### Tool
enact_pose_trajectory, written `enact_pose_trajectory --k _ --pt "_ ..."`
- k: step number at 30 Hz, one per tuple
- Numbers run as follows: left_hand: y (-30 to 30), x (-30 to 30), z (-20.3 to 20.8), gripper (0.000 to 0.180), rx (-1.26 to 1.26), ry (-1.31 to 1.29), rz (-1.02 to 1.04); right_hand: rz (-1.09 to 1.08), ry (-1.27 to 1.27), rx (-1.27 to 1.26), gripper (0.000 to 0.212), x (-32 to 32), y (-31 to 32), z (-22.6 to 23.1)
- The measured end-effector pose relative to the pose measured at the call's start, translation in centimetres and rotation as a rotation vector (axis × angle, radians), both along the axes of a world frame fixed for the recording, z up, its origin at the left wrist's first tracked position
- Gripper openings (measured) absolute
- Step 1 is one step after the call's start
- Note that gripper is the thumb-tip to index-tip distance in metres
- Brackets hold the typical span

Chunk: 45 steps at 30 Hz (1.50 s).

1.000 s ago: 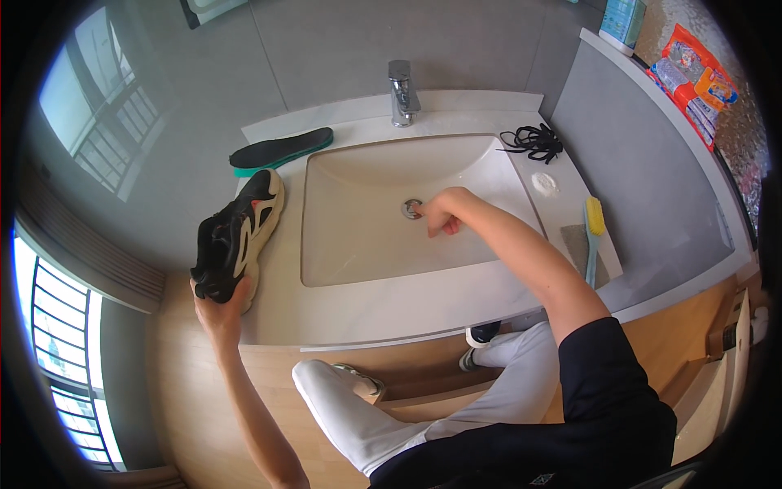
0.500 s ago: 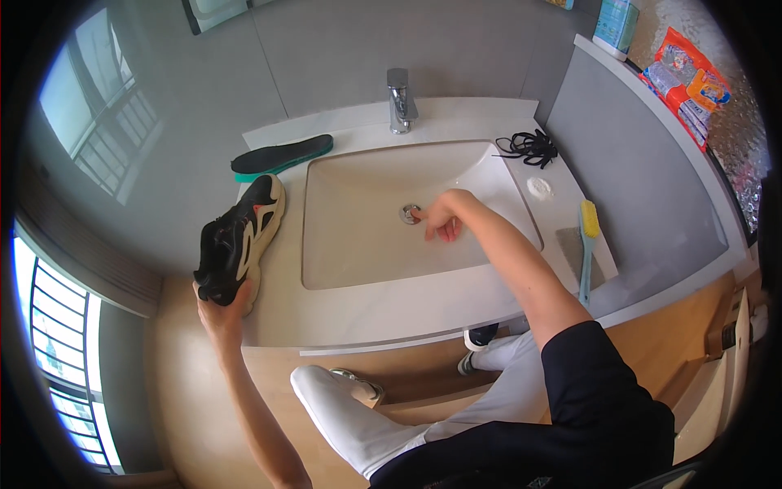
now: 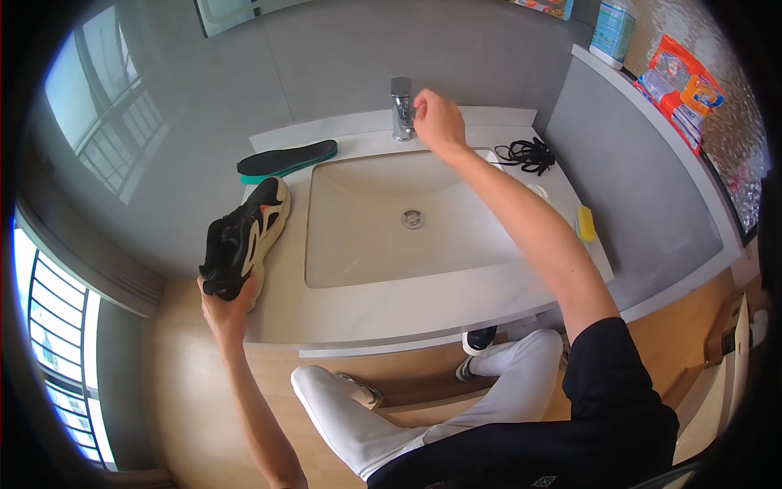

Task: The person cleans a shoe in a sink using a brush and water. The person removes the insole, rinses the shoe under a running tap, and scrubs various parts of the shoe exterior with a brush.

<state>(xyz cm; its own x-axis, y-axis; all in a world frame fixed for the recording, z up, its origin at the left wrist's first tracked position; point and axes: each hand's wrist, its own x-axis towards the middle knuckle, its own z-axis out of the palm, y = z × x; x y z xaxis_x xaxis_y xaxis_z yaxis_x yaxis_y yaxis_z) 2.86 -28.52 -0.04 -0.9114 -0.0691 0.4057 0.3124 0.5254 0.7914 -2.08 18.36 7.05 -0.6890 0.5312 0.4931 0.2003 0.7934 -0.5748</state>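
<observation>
My left hand [image 3: 226,314] is closed around the heel of a black sneaker [image 3: 236,244] with a cream sole. The sneaker rests on the left side of the counter, toe pointing away from me, and no laces show in it. Reaching across the white sink basin [image 3: 350,269], my right hand [image 3: 440,122] is beside the chrome faucet [image 3: 401,114], fingers curled in and nothing visible in them. Whether it touches the faucet I cannot tell. A metal drain plug [image 3: 413,219] sits in the middle of the basin.
Behind the sneaker lies a black and green insole [image 3: 289,160]. Black shoelaces [image 3: 528,155] are bundled at the back right corner. My right arm partly covers a yellow-headed brush [image 3: 584,223]. A bottle [image 3: 612,34] and an orange packet [image 3: 678,91] stand on the right ledge.
My right hand has moved from the drain plug up and away to the faucet, uncovering the plug. The left hand keeps its hold on the sneaker. My view has shifted slightly.
</observation>
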Motion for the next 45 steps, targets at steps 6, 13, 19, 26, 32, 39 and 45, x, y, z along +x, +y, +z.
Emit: enact_pose_trajectory --k 6,13,19,26,32,39,45 --pt "0.5 -0.2 0.1 0.067 0.03 0.007 -0.021 0.283 0.109 0.293 0.032 -2.9 2.5 1.5" --pt "0.1 -0.1 0.1 0.067 -0.019 0.02 0.018 0.333 -0.084 -0.157 0.041 -2.1 1.1 3.9" --pt "1.1 0.2 0.4 0.067 0.026 0.005 0.017 0.237 0.243 0.107 0.03 -0.1 0.2 -1.4" --pt "-0.6 -0.8 -1.5 0.061 0.172 0.091 -0.082 0.169 0.275 -0.397 0.026 3.6 0.6 -9.7" --pt "2.6 1.1 2.1 0.067 0.108 0.078 -0.225 0.158 0.067 -0.612 0.015 5.8 2.0 -12.8" --pt "11.5 1.7 7.1 0.075 -0.221 0.096 -0.489 0.386 0.33 -0.662 0.013 5.9 1.4 -12.0" --pt "18.5 -2.2 4.5 0.082 -0.46 0.277 -0.619 0.373 0.215 -0.451 0.027 8.0 -0.7 -7.6"
